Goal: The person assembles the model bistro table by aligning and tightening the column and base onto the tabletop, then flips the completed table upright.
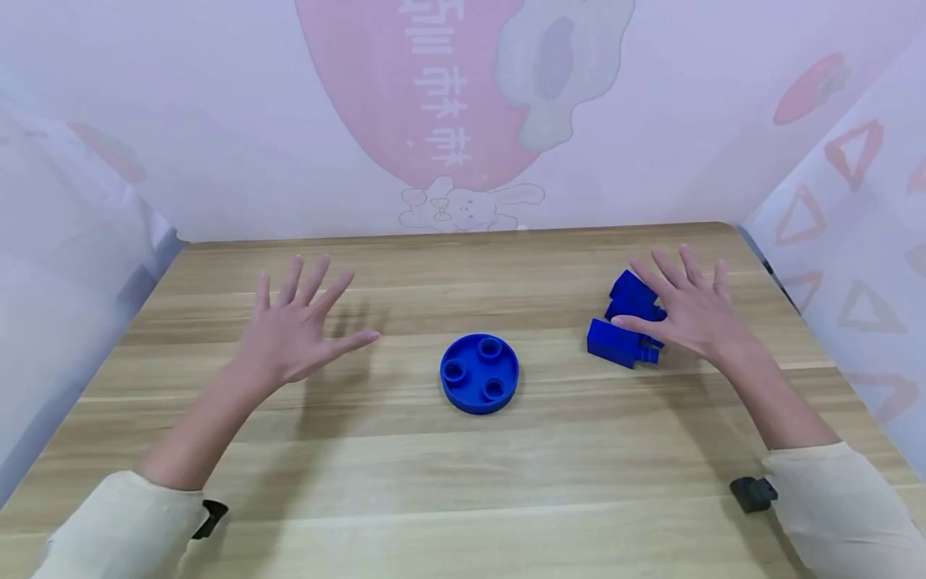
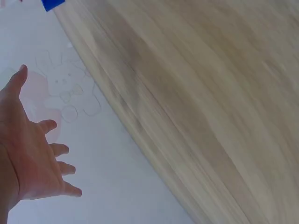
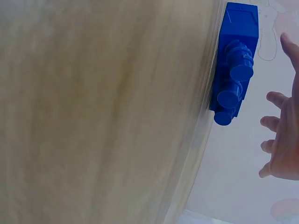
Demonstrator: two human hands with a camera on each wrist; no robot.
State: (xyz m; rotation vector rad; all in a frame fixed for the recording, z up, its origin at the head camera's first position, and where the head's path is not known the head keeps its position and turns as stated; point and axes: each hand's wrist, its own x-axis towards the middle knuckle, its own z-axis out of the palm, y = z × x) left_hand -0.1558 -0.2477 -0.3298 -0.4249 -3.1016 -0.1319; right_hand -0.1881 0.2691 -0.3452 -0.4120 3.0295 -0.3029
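A round blue disc (image 1: 480, 375) with a raised rim and three ring-shaped sockets lies on the wooden table between the two hands. To its right lie several blue blocks (image 1: 612, 342), each with a narrower round peg at one end; the right hand partly hides them in the head view. In the right wrist view the pegs of the blocks (image 3: 236, 60) point toward the camera. My left hand (image 1: 289, 334) hovers over the left side, fingers spread, holding nothing. Above and beside the blocks my right hand (image 1: 694, 314) is spread too, its grasp empty.
The wooden table (image 1: 463, 490) has a white printed sheet (image 1: 239, 121) standing behind it, with more sheets at both sides. Black straps (image 1: 754, 493) show at the sleeve cuffs. A blue corner peeks in at the top of the left wrist view.
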